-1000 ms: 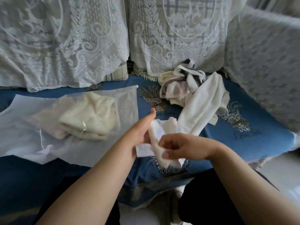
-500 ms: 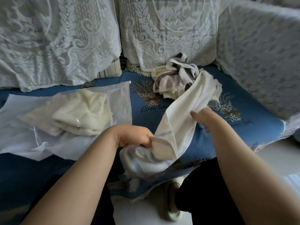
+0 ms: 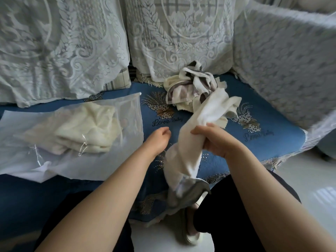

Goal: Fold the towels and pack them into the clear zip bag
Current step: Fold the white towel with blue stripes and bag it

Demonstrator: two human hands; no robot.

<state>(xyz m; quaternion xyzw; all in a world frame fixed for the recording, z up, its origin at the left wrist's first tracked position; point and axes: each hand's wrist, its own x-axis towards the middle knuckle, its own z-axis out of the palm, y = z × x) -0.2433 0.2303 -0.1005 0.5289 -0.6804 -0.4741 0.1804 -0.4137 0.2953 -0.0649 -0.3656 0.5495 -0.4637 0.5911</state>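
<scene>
My right hand [image 3: 216,138] grips a long white towel [image 3: 183,148] around its middle, bunched like a rope. The towel's lower end hangs over the sofa's front edge; its upper end lies against a pile of crumpled towels [image 3: 192,86] at the back of the seat. My left hand [image 3: 159,137] hovers just left of the towel, fingers loosely curled, holding nothing. The clear zip bag [image 3: 127,113] lies flat on the left of the seat with cream folded towels [image 3: 85,131] inside it.
The blue sofa seat cover [image 3: 272,140] bears embroidered patterns. Lace-covered cushions [image 3: 72,42] line the back, and a lace-draped armrest [image 3: 291,60] stands on the right. My dark-clothed legs and a slipper [image 3: 190,231] are below, on a white floor.
My left hand has let go of the towel's lower end and moved up and left. My right hand slid down the towel and now grips its middle.
</scene>
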